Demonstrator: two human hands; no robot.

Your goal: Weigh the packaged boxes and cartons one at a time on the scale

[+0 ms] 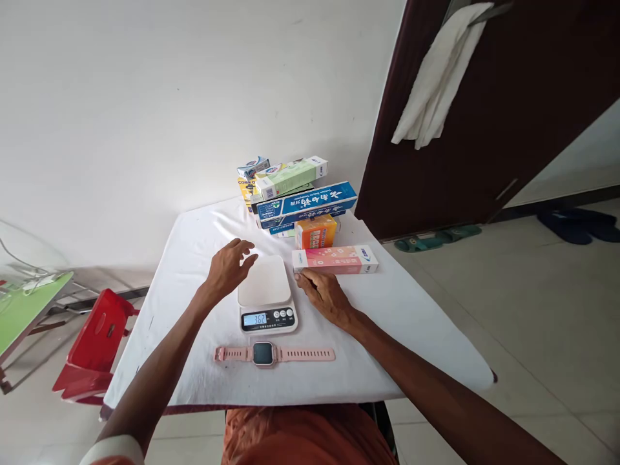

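Note:
A white digital kitchen scale (265, 284) stands on the table with a bare weighing plate; its lit display seems to read 362. My left hand (229, 266) hovers by the plate's upper left corner, fingers apart and holding nothing. My right hand (327, 297) is beside the scale's right edge, thumb and fingers drawn together just below the left end of a pink toothpaste box (334, 259). Whether the fingertips touch that box I cannot tell. In front of the scale lies a smartwatch (263, 353) with its pink strap stretched flat.
Behind the scale are an orange box (316, 232), blue toothpaste boxes (307, 201), a green box (292, 177) and a small blue-white box (253, 167), partly stacked. A white cloth (194, 374) covers the table against the wall. A red chair (94, 345) stands left.

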